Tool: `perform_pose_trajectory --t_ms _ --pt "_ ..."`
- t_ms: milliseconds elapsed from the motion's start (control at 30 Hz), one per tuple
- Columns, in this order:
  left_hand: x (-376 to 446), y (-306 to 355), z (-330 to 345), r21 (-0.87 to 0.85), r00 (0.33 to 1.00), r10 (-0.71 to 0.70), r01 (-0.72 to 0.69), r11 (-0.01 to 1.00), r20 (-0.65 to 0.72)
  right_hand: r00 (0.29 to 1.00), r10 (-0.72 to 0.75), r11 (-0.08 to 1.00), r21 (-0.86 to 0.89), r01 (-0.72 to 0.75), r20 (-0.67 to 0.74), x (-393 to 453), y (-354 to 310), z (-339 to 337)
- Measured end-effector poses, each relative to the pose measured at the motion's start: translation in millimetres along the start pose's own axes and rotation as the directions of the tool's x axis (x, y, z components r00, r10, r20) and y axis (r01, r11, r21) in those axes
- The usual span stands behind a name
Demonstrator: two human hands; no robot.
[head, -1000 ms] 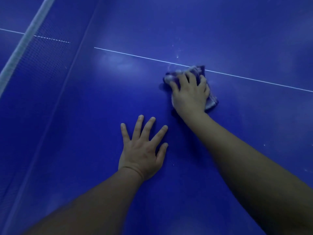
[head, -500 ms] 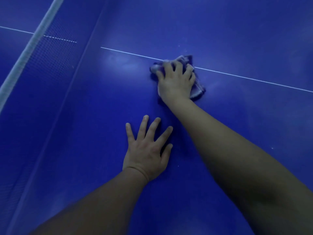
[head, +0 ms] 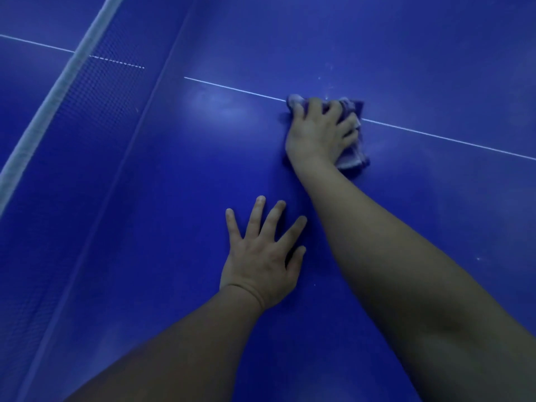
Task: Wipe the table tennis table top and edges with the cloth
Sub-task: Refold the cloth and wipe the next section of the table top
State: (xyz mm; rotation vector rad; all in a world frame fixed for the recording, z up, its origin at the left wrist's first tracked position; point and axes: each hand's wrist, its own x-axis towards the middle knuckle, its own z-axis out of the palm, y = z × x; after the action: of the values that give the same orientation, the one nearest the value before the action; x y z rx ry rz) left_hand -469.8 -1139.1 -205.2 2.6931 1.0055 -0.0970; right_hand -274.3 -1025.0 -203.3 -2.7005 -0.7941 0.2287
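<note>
Since half a second ago, the right hand (head: 320,132) has carried the cloth (head: 352,153) rightward along the white line (head: 435,136), after a leftward pass before that, while the left hand (head: 261,256) has stayed planted on the surface (head: 435,53). At present the right hand has its fingers curled over the bunched cloth and presses it down onto the line, toward the far side of the blue table top. Part of the cloth shows beyond the fingertips and part shows at the right of the palm. The left hand lies flat with its fingers spread, nearer than the right hand and slightly to its left, serving as a brace and holding nothing. The net (head: 95,117) runs along the left side, well apart from both hands. Small pale specks remain visible on the surface just beyond the cloth and further right. Judged from this layout, the step in hand is a back-and-forth wipe across the line area. To perform it well, keep the palm flat so that the cloth bears evenly, overlap each stroke with the previous one, and extend the reach far enough to collect the specks. Refold the cloth if it bunches too tightly under the fingers. The edges of the table are not in view and presumably remain to be wiped.
</note>
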Motion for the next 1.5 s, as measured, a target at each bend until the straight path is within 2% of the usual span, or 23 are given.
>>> perform_pose_trajectory --t_ms 67,167,267,367,467,533,600,700,800,933,1000,1067,1133,1200,1267,1400,1500 --pt "0.3 -0.2 0.3 -0.002 1.0 -0.001 0.001 1.0 -0.003 0.992 -0.125 0.99 -0.06 0.126 0.018 -12.4 -1.5 5.4" --pt "-0.1 -0.1 1.1 0.001 1.0 0.003 -0.003 1.0 -0.005 0.966 -0.258 0.957 -0.129 0.258 0.02 -38.7 37.2 -10.5" --pt "0.0 -0.2 2.3 0.003 1.0 0.013 -0.013 1.0 -0.028 0.965 -0.252 0.935 -0.24 0.261 0.065 -73.5 87.9 -26.6" --pt "0.2 -0.8 2.4 -0.005 0.999 0.016 -0.017 1.0 -0.032 0.969 -0.244 0.96 -0.134 0.246 0.028 -96.1 108.0 -34.4" --pt "0.1 0.0 1.2 -0.009 1.0 0.009 -0.009 1.0 -0.013 0.948 -0.319 0.943 -0.097 0.318 0.011 -88.1 83.1 -29.1" --pt "-0.3 0.3 0.5 0.0 1.0 -0.003 0.003 1.0 -0.007 0.91 -0.41 0.903 -0.117 0.414 0.059 -67.9 50.1 -17.2" --pt "0.1 0.0 0.3 0.002 1.0 -0.006 0.006 1.0 -0.004 0.901 -0.421 0.897 -0.101 0.431 0.105 -42.2 17.3 -6.2" --pt "-0.4 -0.2 0.3 0.002 1.0 -0.008 0.008 1.0 -0.001 0.941 -0.324 0.935 -0.118 0.334 0.098 -11.5 -2.9 1.5" --pt "-0.9 0.3 0.4 0.006 1.0 -0.006 0.006 1.0 -0.004 0.989 -0.148 0.982 -0.117 0.146 -0.007 -3.4 23.8 -9.0" --pt "0.0 -0.3 2.4 -0.013 1.0 0.0 0.0 1.0 -0.025 0.99 0.017 0.994 -0.105 -0.032 -0.14 -44.2 101.3 -31.9" --pt "0.2 -1.2 3.7 -0.013 0.999 -0.002 0.002 1.0 -0.035 0.988 0.065 0.993 -0.088 -0.077 -0.14 -60.4 126.5 -38.7" --pt "-0.4 -1.3 5.0 -0.014 1.0 -0.004 0.004 1.0 -0.026 0.988 0.103 0.991 -0.079 -0.112 -0.112 -56.0 123.3 -38.5" --pt "-0.7 -0.7 5.9 -0.006 0.999 -0.007 0.007 1.0 -0.031 0.996 0.017 0.994 -0.108 -0.026 -0.087 -46.1 102.6 -32.5" --pt "0.0 -0.1 5.3 -0.009 0.999 -0.021 0.021 1.0 -0.036 0.983 -0.181 0.974 -0.144 0.174 -0.035 -46.7 83.0 -23.9" --pt "0.3 0.4 5.0 -0.016 0.998 -0.029 0.028 0.999 -0.05 0.954 -0.299 0.945 -0.135 0.297 0.005 -57.6 80.4 -21.5" --pt "-1.0 0.9 3.6 -0.095 0.994 -0.041 0.031 0.995 -0.105 0.904 -0.427 0.897 -0.113 0.426 0.018 -122.8 119.6 -38.8" --pt "-3.3 0.9 1.4 -0.116 0.992 -0.055 0.042 0.992 -0.109 0.846 -0.522 0.839 -0.114 0.532 0.111 -172.5 167.0 -60.1"
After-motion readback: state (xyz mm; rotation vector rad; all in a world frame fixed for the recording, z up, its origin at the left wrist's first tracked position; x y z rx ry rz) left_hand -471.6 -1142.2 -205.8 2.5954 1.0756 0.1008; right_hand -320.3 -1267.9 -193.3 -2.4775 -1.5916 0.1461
